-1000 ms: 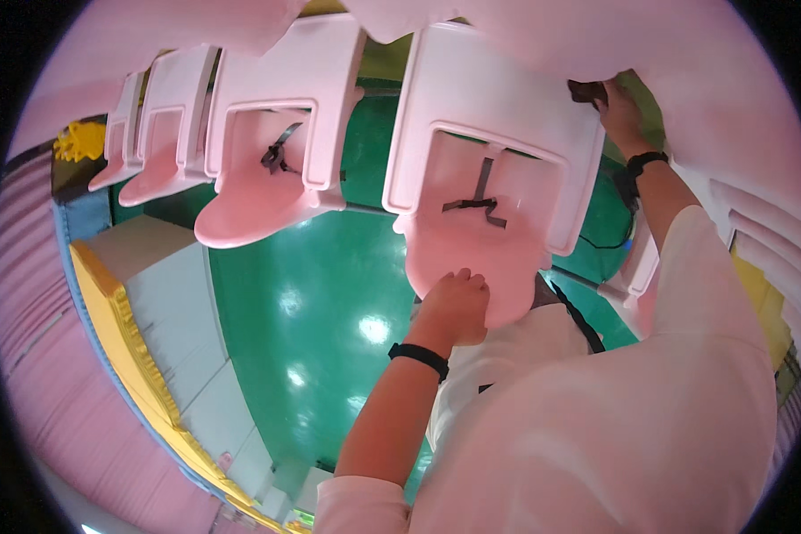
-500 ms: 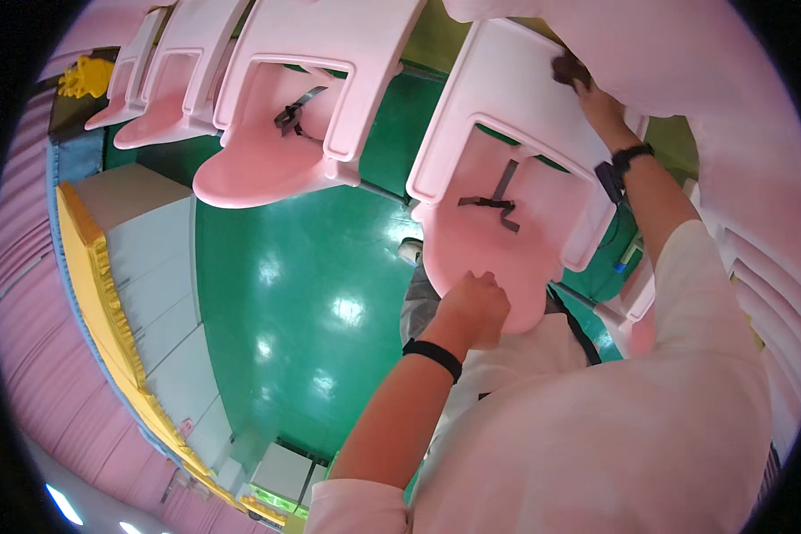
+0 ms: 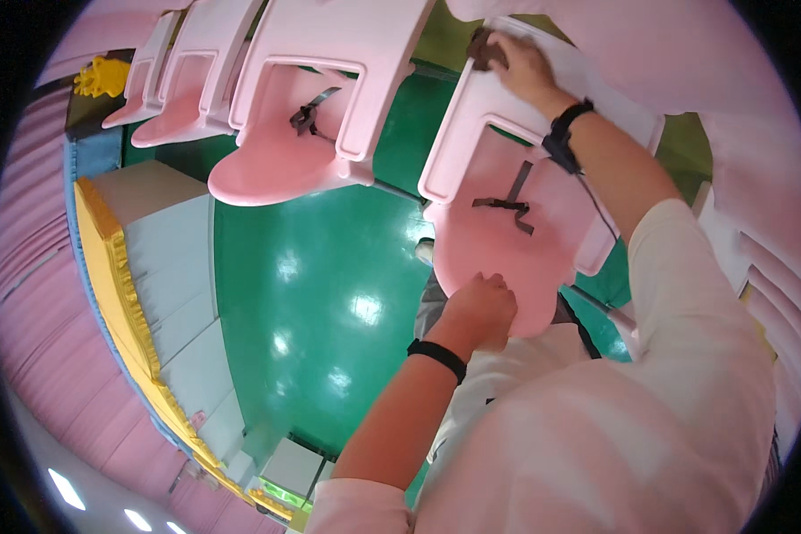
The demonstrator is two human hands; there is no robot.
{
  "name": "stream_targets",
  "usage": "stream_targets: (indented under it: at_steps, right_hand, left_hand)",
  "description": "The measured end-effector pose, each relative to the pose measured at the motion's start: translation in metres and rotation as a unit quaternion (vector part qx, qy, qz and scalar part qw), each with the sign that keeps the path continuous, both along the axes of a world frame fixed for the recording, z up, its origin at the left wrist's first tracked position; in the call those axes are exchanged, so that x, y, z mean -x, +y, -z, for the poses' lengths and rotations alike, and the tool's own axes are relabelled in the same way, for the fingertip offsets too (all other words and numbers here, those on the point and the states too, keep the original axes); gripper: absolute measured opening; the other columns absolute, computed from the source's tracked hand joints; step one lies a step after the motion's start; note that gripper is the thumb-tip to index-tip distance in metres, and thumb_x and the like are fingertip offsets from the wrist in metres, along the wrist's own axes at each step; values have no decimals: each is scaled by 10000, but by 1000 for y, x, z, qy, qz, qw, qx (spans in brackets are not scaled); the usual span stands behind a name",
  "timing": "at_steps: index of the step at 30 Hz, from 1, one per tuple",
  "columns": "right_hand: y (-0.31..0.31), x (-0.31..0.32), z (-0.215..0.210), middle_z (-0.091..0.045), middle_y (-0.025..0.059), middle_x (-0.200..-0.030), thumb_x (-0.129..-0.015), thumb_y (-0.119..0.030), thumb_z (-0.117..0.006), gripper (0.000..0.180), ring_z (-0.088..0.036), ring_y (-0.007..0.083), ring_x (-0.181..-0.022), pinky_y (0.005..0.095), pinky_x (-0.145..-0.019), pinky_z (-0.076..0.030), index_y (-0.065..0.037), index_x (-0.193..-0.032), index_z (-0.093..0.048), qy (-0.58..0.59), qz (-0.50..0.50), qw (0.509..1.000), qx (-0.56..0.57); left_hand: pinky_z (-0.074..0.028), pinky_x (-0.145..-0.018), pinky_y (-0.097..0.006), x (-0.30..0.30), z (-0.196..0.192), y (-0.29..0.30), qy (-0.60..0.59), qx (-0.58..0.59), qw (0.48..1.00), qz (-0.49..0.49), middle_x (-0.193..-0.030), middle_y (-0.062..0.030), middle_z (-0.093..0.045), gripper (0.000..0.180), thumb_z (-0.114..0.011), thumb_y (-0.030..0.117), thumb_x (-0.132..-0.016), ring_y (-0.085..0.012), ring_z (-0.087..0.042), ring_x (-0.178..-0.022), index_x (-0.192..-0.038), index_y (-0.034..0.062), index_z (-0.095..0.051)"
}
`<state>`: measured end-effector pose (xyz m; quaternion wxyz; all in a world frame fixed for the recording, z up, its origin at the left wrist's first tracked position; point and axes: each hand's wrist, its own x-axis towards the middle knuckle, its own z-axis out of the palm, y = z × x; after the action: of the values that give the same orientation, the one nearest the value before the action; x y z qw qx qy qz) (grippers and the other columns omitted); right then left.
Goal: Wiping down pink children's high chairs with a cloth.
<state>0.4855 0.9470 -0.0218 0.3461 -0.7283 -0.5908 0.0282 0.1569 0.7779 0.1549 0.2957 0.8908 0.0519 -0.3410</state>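
A brown cloth (image 3: 484, 50) is bunched under my right hand (image 3: 523, 68), which is closed on it. It lies at the far left corner of the pale pink tray (image 3: 561, 84) of a high chair. Nearer to me is that chair's pink seat (image 3: 498, 249), with a dark harness strap (image 3: 507, 205) lying loose on it. My left hand (image 3: 482, 311) is curled closed at the left edge of the seat's rounded near end. What its fingers hold, if anything, is hidden. Each wrist has a black band, and a cord runs from the right one.
Another pink high chair (image 3: 280, 169) with a strap stands to the left, and more pink chairs (image 3: 182, 98) line up beyond it. White cabinets (image 3: 178, 276) with a yellow ruffled cover (image 3: 107, 258) run along the left. The green floor (image 3: 329, 267) reflects lights.
My right hand has swept the brown cloth leftward across the tray, from its far right part to the far left corner. My left hand stays at the seat's edge. The view has shifted slightly.
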Motion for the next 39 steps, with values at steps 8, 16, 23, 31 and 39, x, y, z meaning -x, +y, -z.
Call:
stream_targets:
  at_steps: [8, 16, 23, 31, 39]
  right_hand:
    - [-59, 112, -28, -719, 123, -1159, -828, -105, -755, 347, -629, 371, -1092, 509, -939, -513, -114, -1154, -636, 57, 4, 998, -19]
    - [-9, -19, -10, -721, 101, -1203, -871, -130, -739, 402, -641, 383, -1109, 514, -939, -530, -161, -1254, -621, -43, 29, 997, 57]
    - [-5, -7, -9, -726, 110, -1170, -879, -154, -731, 382, -643, 397, -1087, 508, -925, -530, -169, -1246, -624, -58, 34, 997, 29]
    - [-36, -39, -12, -723, 139, -1158, -869, -119, -761, 414, -652, 404, -1049, 534, -900, -539, -151, -1262, -633, -28, -9, 999, -41]
    - [-64, -1, -10, -710, 106, -1200, -854, -176, -794, 405, -639, 370, -1167, 497, -998, -546, -170, -1222, -626, -83, -197, 977, -1]
  left_hand:
    - [-527, -967, -385, -10, -8, 2, 27, -14, 999, 16, -1109, -109, -743, 319, -692, 212, -766, -257, -641, -1157, -1028, 41, -751]
    - [-526, -986, -393, -4, 3, -4, -9, -2, 1000, -16, -1114, -108, -739, 406, -716, 227, -736, -265, -640, -1152, -1081, 14, -729]
    - [-530, -950, -397, 4, 1, -5, -61, -19, 998, -18, -1096, -114, -735, 442, -749, 266, -735, -269, -644, -1111, -1091, 5, -729]
    - [-535, -982, -391, -5, -1, -1, -29, -18, 999, 4, -1096, -125, -716, 500, -756, 284, -691, -289, -651, -1089, -1098, -2, -704]
    - [-518, -977, -398, -1, -3, 0, -4, -20, 1000, 1, -1112, -119, -738, 430, -746, 291, -782, -265, -642, -1141, -1104, 7, -727]
